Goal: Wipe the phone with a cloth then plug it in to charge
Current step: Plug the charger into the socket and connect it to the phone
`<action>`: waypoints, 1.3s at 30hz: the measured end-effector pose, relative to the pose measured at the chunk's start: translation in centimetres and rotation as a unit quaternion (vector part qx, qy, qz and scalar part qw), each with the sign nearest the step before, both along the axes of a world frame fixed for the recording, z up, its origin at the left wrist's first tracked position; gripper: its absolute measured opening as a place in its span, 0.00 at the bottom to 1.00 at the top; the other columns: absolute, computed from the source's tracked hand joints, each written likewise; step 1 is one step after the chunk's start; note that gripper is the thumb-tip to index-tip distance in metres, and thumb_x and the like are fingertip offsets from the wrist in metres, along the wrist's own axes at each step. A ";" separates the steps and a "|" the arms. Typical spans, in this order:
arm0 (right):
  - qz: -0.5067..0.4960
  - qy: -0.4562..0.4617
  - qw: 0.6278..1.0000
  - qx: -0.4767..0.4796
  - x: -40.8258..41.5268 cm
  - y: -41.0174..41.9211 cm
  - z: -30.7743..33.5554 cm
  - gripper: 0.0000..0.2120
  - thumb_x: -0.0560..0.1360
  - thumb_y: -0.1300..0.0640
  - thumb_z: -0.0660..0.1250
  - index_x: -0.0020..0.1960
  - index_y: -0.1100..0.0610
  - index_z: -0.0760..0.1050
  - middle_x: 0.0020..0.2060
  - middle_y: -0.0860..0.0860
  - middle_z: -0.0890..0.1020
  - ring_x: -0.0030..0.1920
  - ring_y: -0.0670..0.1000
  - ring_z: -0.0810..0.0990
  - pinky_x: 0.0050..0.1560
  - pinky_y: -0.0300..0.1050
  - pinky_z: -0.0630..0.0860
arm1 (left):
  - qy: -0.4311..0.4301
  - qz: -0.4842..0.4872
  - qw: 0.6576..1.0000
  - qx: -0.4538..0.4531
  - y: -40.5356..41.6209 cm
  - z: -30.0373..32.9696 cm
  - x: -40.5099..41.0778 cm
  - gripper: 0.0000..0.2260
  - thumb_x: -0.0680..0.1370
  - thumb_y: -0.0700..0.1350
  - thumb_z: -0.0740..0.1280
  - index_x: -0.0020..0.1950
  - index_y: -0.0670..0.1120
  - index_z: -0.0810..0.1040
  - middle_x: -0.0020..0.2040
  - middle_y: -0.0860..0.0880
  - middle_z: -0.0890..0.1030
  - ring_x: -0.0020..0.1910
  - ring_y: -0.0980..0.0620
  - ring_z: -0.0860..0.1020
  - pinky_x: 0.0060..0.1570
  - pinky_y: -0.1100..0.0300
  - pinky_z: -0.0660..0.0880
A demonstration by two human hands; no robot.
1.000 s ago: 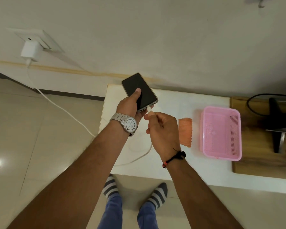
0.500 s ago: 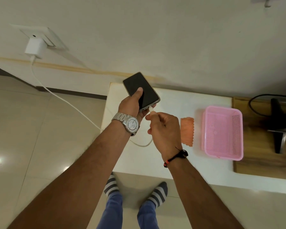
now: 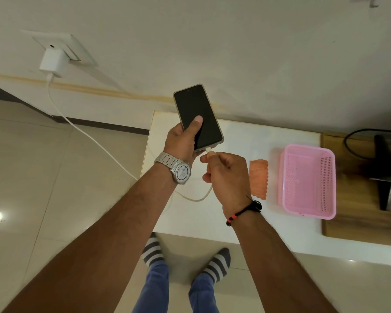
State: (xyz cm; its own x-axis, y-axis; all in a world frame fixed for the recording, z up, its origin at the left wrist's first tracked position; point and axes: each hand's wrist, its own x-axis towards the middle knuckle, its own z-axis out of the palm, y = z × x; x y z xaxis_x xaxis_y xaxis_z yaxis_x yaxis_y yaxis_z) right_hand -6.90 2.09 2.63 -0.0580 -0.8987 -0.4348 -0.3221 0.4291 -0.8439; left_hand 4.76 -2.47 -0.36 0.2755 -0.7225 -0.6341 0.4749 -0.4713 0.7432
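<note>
A black phone (image 3: 195,109) with a dark screen is held above the white table (image 3: 235,213) by my left hand (image 3: 182,141), thumb resting on the glass. My right hand (image 3: 227,175) pinches the white cable plug (image 3: 209,152), which sits at the port on the phone's lower edge. The white charging cable (image 3: 88,137) runs from there across the floor up to a white charger (image 3: 52,62) in the wall socket (image 3: 63,47). A folded orange cloth (image 3: 259,178) lies on the table right of my right hand.
A pink perforated plastic basket (image 3: 308,180) stands right of the cloth. Beyond it lies a wooden surface (image 3: 359,213) with a dark stand (image 3: 384,175) and a black cable. My striped-socked feet are on the tiled floor below the table edge.
The plug has closed the small gap and now meets the phone's lower edge. The cable's slack loop on the table has shortened as both hands rose slightly.
</note>
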 end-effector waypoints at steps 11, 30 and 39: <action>0.083 -0.084 0.985 0.123 -2.9 1.2 -1.5 0.09 0.80 0.54 0.66 0.49 0.55 0.85 0.44 0.51 0.88 0.50 0.52 0.86 0.56 0.51 0.83 | -0.111 -0.124 0.986 -0.001 3.0 -1.3 1.5 0.17 0.77 0.57 0.72 0.60 0.48 0.81 0.54 0.43 0.87 0.53 0.42 0.86 0.54 0.39 0.84; -0.020 -0.066 0.994 0.086 -2.4 -1.9 -5.8 0.18 0.80 0.65 0.65 0.67 0.51 0.77 0.52 0.53 0.86 0.53 0.52 0.86 0.57 0.53 0.83 | -0.226 -0.216 0.950 0.014 5.5 -4.0 1.4 0.12 0.85 0.42 0.56 0.64 0.48 0.76 0.53 0.51 0.82 0.49 0.53 0.80 0.45 0.57 0.76; -0.035 0.053 0.986 0.152 -1.9 -1.8 -11.1 0.22 0.77 0.69 0.63 0.67 0.53 0.78 0.52 0.56 0.85 0.54 0.57 0.84 0.60 0.57 0.81 | -0.222 -0.278 0.929 0.106 4.4 -7.5 0.4 0.11 0.80 0.35 0.55 0.43 0.42 0.73 0.41 0.42 0.73 0.40 0.47 0.70 0.41 0.58 0.67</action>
State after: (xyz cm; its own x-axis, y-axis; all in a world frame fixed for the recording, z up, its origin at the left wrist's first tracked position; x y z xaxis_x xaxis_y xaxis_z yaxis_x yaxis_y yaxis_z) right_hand -8.79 0.25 -8.47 -0.1758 -0.7198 -0.6715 -0.3626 0.6815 -0.6356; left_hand 5.17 1.95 -7.85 0.1654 -0.7033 -0.6913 -0.2169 -0.7098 0.6702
